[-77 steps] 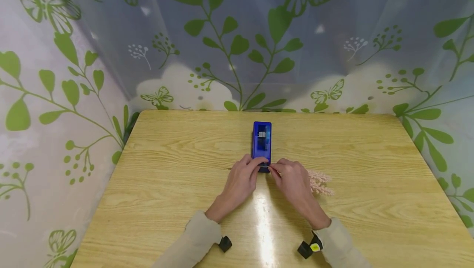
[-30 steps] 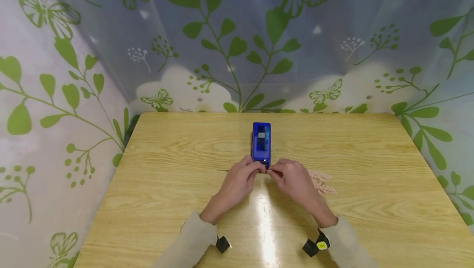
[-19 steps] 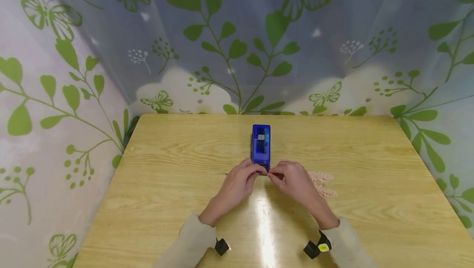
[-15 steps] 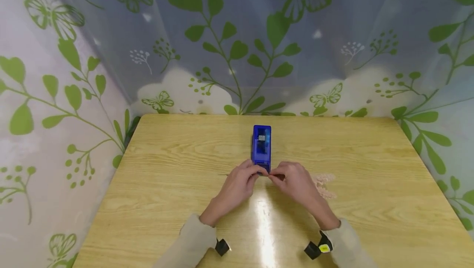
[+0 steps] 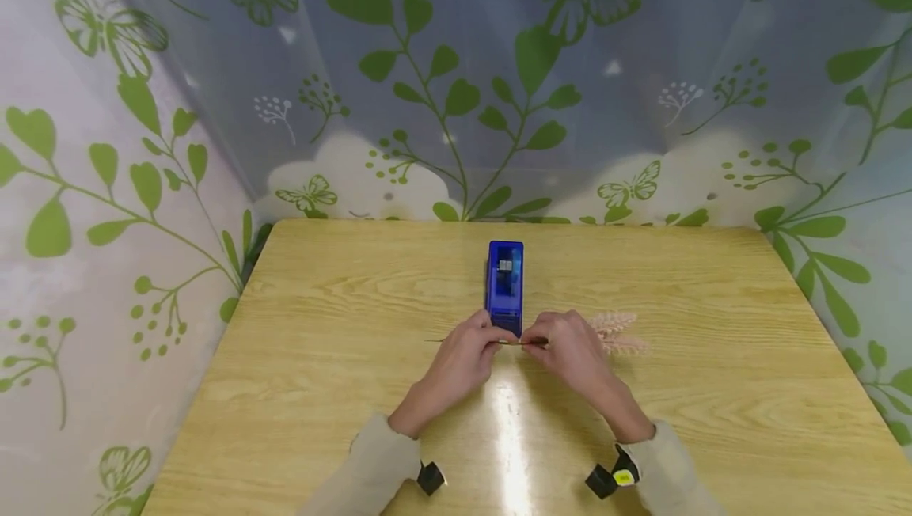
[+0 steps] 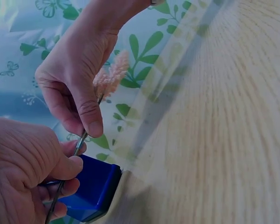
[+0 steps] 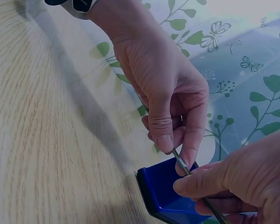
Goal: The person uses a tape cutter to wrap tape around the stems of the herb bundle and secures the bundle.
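Note:
A thin dark stem [image 5: 508,343] runs sideways just in front of a dark blue box [image 5: 504,294]. My left hand [image 5: 461,356] pinches it between thumb and fingers, and its tail end sticks out on the left. Close beside, my right hand [image 5: 570,346] pinches the same stem. Pink fluffy flower heads [image 5: 618,326] show beyond the right hand. In the left wrist view, a shiny narrow band [image 6: 79,143] shows on the stem between the two hands. The right wrist view has the blue box [image 7: 165,186] right behind the fingertips.
The box has a dark recess with a pale square inside [image 5: 505,265]. Both hands work over a wood-grain table [image 5: 321,302]. A curtain [image 5: 456,104] with green leaves and butterflies stands behind the table and at its sides.
Both hands have moved slightly toward me, from over the box's near end to just in front of it. More of the stem now shows between and beside them; the flower heads have shifted with it.

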Motion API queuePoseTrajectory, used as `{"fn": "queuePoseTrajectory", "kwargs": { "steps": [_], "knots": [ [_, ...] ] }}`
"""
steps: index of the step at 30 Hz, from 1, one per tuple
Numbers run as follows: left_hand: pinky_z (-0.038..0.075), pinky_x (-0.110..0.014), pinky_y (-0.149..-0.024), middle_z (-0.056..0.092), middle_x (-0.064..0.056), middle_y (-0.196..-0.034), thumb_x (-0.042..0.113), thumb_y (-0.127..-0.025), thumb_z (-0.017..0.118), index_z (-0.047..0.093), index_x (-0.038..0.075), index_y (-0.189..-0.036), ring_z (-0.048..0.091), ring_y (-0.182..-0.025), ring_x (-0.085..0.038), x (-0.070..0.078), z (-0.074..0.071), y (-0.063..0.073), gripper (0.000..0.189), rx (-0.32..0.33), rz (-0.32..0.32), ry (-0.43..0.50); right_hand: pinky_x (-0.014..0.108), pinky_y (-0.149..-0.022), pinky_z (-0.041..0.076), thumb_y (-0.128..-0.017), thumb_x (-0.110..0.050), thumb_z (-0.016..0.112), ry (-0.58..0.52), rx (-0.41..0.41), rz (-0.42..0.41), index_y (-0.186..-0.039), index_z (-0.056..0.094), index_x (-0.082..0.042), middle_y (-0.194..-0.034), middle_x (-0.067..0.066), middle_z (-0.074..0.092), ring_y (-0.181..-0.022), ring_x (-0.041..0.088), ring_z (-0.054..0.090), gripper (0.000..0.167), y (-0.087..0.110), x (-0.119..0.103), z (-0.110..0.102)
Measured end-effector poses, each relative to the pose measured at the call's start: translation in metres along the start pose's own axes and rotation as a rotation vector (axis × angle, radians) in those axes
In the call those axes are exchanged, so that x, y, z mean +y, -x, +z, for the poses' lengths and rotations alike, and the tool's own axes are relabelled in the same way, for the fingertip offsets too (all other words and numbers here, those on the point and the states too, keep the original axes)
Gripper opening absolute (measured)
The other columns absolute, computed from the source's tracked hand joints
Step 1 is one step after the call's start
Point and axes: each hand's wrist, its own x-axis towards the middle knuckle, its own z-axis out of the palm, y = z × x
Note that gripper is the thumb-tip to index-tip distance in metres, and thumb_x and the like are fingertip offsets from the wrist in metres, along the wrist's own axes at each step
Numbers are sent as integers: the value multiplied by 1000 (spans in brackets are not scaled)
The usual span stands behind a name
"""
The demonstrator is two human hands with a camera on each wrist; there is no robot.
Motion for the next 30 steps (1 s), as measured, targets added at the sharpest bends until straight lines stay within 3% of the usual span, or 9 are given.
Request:
{"fn": "queuePoseTrajectory", "kwargs": {
  "steps": [6,12,15,19,23,30],
  "knots": [
    [40,-20,-63,55,-1,-88,-7,-95,68,82,11,-110,46,-74,-12,2,0,-2,27,-27,-34,8,20,-54,50,-72,2,92,79,9,7,-75,80,-10,-71,-1,69,-60,12,63,17,-3,-1,1],
    [53,-26,-78,69,-6,-99,-7,-94,70,82,6,-103,60,-88,-15,0,0,-2,20,-60,-100,90,23,-55,50,-76,-1,91,92,-71,116,-73,75,-11,-71,-2,66,-62,10,58,19,-1,-5,5],
    [54,-23,-74,70,-5,-92,-2,-94,73,82,5,-96,61,-83,-12,-4,-2,-1,11,-77,-130,119,25,-56,51,-77,-5,91,90,-109,158,-73,75,-13,-72,-4,66,-63,10,59,19,1,-6,8],
    [52,-20,-64,69,2,-80,4,-92,78,81,6,-88,58,-71,-5,-12,-6,-2,5,-113,-183,145,26,-57,53,-77,-10,92,85,-133,153,-74,78,-15,-73,-5,70,-64,10,64,15,0,-4,10],
    [50,-21,-58,67,8,-72,11,-88,84,80,11,-79,56,-63,-3,-17,-9,0,10,-169,-236,105,23,-59,53,-79,-12,91,52,-200,145,-76,80,-17,-74,-7,72,-65,7,65,12,2,0,15],
    [50,-20,-62,66,12,-73,17,-83,89,81,18,-76,56,-66,-1,-25,-12,2,11,-215,-237,-7,22,-58,50,-81,-12,89,-10,-293,118,-76,80,-20,-74,-12,71,-66,1,60,13,5,8,18]
  ]
}}
